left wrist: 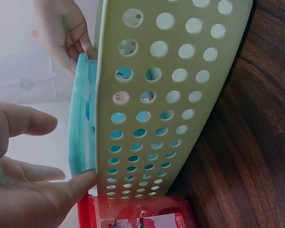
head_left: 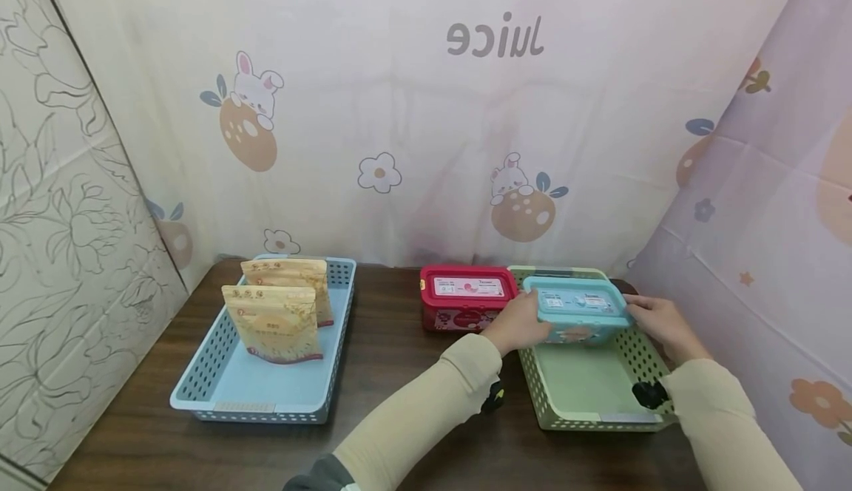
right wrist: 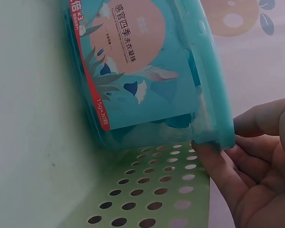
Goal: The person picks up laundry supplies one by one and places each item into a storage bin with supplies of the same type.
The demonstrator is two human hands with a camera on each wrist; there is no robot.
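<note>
A teal tub of laundry capsules (head_left: pixel 576 310) with a closed lid sits at the back of the green basket (head_left: pixel 579 384). My right hand (head_left: pixel 662 324) pinches the right end of its lid rim, with thumb and fingers on the edge in the right wrist view. At the tub's left end is my left hand (head_left: pixel 522 322); its fingers are spread in the left wrist view, and one fingertip touches or nearly touches the rim beside the basket wall. A red tub (head_left: pixel 469 300) stands on the table just left of the green basket, behind the left hand.
On the left, a blue basket (head_left: pixel 282 387) holds two yellow pouches standing upright, a front pouch (head_left: pixel 274 324) and a back pouch (head_left: pixel 289 273). Dark wooden table (head_left: pixel 382 343) lies between the baskets. A printed curtain (head_left: pixel 386 121) hangs behind and along the right.
</note>
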